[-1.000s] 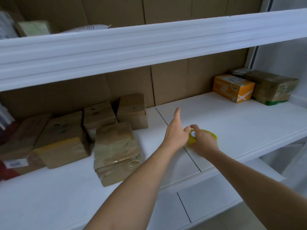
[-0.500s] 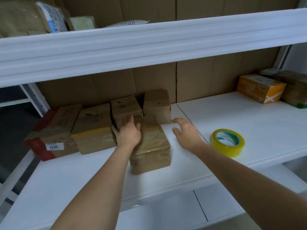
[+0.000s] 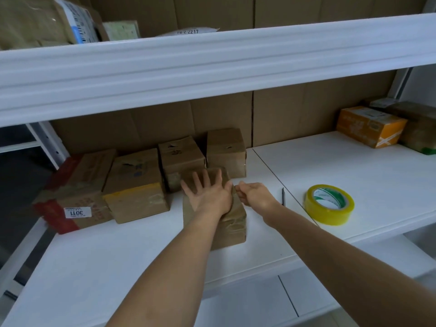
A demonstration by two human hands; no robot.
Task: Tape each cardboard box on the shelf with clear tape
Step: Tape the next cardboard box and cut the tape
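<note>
A small brown cardboard box (image 3: 232, 224) lies at the front of the white shelf (image 3: 354, 180), partly wrapped in shiny clear tape. My left hand (image 3: 207, 197) lies flat on its top with the fingers spread. The fingers of my right hand (image 3: 253, 195) pinch the box's upper right edge; what is between them is hidden. A yellow roll of tape (image 3: 329, 204) lies flat on the shelf to the right of my right hand, untouched. Behind the front box stand several more brown boxes, among them one at the back (image 3: 226, 149) and one with a yellowish front (image 3: 136, 185).
A thin dark pen-like object (image 3: 283, 197) lies between my right hand and the roll. An orange box (image 3: 370, 125) and a brown parcel (image 3: 420, 128) sit at the far right. The upper shelf's rail (image 3: 212, 67) overhangs. A red-taped box (image 3: 77, 197) marks the left end.
My right hand has let go of the tape roll, which now lies on the shelf, and has moved to the front box. My left hand went from pointing to lying flat on that box.
</note>
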